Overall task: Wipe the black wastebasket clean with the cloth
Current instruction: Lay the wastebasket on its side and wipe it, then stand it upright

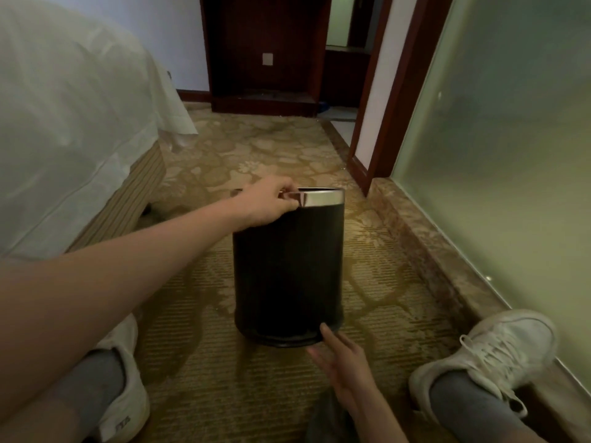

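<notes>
So we've got the black wastebasket (pixel 287 270) standing upright on the patterned carpet (pixel 198 362) right between our feet, bed (pixel 64 123) off to the left and the frosted glass wall (pixel 511 155) on the right. Our left hand (pixel 271 201) is pinched onto the shiny metal rim (pixel 323 198) at the top, fingers curled over the edge, so that's the only real hold on it. Our right hand (pixel 343 362) is down by the base with fingers spread loose and one fingertip just touching the bottom ring, not gripping the bin itself. There's something dark bunched under that wrist at the bottom edge, could be the cloth (pixel 326 420), honestly can't tell from here. Main worry, as we see it: the bin is tall and narrow, held only at the top, so any firm sideways wipe could tip it or spin it on the carpet. That rim band may also just be a loose ring, and pulling on it might pop it off. And if that dark thing isn't the cloth, we're wiping with nothing.
</notes>
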A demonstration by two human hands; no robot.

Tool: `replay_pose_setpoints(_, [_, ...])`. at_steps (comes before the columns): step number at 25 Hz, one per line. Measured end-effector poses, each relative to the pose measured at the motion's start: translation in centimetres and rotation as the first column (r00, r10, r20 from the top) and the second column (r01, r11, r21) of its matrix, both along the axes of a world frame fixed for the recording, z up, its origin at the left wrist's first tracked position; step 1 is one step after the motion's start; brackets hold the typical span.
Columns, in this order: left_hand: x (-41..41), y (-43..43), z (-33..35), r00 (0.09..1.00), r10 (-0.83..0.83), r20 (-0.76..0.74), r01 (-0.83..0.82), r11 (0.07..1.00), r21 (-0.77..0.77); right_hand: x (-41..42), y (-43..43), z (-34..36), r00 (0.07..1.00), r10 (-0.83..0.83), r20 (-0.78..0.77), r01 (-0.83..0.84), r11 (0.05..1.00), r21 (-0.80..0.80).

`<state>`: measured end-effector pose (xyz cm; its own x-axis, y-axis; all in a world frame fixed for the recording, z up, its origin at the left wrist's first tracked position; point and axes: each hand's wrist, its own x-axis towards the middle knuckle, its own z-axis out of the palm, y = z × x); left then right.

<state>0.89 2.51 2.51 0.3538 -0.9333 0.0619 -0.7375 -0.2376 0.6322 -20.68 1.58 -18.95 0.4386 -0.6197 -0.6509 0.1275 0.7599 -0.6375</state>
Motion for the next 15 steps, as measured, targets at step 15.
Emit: replay_pose_setpoints(15, [0.1, 11.8, -7.4, 0.925, -0.27, 0.266, 0.269, 0.962, 0.043, -8.4, 3.7, -2.9, 0.067, 0.218, -0.974, -0.976, 0.218, -0.018])
